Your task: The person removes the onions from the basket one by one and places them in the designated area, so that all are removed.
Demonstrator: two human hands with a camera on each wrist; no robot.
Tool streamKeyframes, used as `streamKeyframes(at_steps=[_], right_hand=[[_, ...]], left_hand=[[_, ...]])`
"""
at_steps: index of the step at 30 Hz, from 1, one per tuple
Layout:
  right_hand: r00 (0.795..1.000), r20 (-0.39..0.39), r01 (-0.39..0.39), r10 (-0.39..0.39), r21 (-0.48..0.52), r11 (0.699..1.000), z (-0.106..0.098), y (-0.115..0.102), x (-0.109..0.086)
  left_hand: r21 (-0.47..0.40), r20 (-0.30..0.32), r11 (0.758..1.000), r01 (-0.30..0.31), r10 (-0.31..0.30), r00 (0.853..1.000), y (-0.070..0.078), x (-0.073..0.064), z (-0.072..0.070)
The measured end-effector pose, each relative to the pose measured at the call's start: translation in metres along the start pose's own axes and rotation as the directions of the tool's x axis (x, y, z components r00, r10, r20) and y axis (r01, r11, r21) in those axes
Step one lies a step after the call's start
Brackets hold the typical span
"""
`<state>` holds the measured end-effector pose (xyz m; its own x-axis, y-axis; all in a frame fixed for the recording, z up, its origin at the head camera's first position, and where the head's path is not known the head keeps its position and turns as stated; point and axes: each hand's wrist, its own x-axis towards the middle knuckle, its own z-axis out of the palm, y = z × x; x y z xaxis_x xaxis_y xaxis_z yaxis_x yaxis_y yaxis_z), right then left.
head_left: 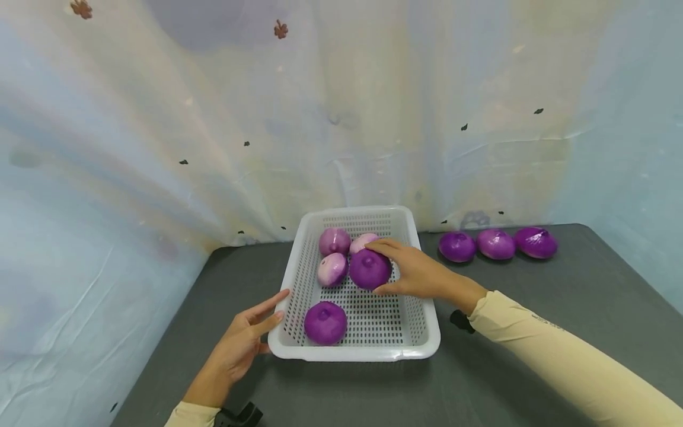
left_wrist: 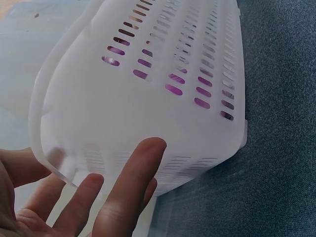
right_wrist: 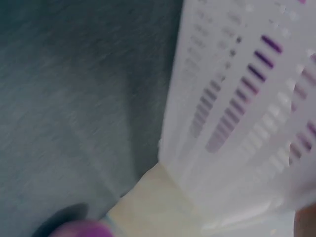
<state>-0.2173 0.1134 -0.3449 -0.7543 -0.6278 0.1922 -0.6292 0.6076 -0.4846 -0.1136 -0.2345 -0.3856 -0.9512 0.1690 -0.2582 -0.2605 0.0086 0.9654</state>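
A white perforated plastic basket (head_left: 352,353) stands on the dark table, with several purple onions in it. My right hand (head_left: 418,270) reaches over its right side and grips a dark purple onion (head_left: 370,270) inside, thumb on the near side and fingers on the far side. Around it lie a purple onion (head_left: 334,242), a paler onion (head_left: 332,270), and a pink one (head_left: 363,242) partly covered by the hand. Nearer the front is another dark onion (head_left: 325,322). My left hand (head_left: 242,338) holds the basket's front left rim; other fingers (left_wrist: 133,185) are along its outer wall.
Three purple onions sit in a row on the table's right rear: one near the basket (head_left: 457,247), a middle one (head_left: 496,244) and an outer one (head_left: 536,242). A patterned curtain (head_left: 363,118) hangs behind the dark table (head_left: 533,320). The right wrist view shows the basket's slotted wall (right_wrist: 217,163).
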Motion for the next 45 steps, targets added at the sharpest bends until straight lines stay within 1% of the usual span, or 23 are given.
streamKeyframes(at_steps=[5, 8, 11, 16, 21, 26, 31, 35, 42, 45], right_hand=[[0.998, -0.047, -0.044, 0.044, 0.007, 0.999, -0.010, 0.012, -0.009], [0.996, -0.063, -0.064, 0.065, 0.023, 0.998, -0.019, 0.018, -0.011], [0.994, -0.079, -0.078, 0.079, 0.015, 0.997, -0.029, 0.025, -0.013], [0.990, -0.105, -0.089, 0.089, 0.002, 0.996, -0.047, 0.043, -0.019], [0.983, -0.125, -0.139, 0.137, -0.013, 0.990, -0.062, 0.063, -0.028], [0.972, -0.127, -0.209, 0.200, -0.062, 0.976, -0.076, 0.081, -0.038], [0.961, -0.142, -0.252, 0.239, -0.079, 0.965, -0.090, 0.099, -0.046], [0.945, -0.162, -0.301, 0.285, -0.088, 0.949, -0.100, 0.116, -0.054], [0.920, -0.165, -0.371, 0.355, -0.076, 0.926, -0.115, 0.147, -0.072], [0.906, -0.168, -0.406, 0.389, -0.082, 0.910, -0.120, 0.159, -0.082]], left_hand=[[0.001, -0.004, 1.000, 0.006, -0.006, 1.000, 0.000, -0.001, -0.001], [0.001, -0.012, 1.000, 0.011, -0.011, 1.000, 0.000, -0.001, -0.001], [0.003, -0.025, 1.000, 0.012, -0.012, 1.000, 0.000, 0.000, 0.000], [0.002, -0.012, 1.000, 0.001, -0.001, 1.000, 0.001, 0.001, 0.001], [-0.006, -0.002, 1.000, -0.010, 0.010, 1.000, 0.001, 0.002, 0.001], [-0.012, -0.009, 1.000, -0.010, 0.010, 1.000, 0.002, 0.002, 0.001], [-0.023, -0.024, 1.000, -0.007, 0.007, 1.000, 0.001, 0.002, 0.001], [-0.019, -0.024, 1.000, -0.010, 0.010, 1.000, 0.000, 0.001, 0.000], [-0.025, -0.023, 1.000, -0.010, 0.010, 1.000, 0.000, 0.002, 0.000], [-0.023, -0.016, 1.000, -0.013, 0.012, 1.000, 0.000, 0.002, 0.000]])
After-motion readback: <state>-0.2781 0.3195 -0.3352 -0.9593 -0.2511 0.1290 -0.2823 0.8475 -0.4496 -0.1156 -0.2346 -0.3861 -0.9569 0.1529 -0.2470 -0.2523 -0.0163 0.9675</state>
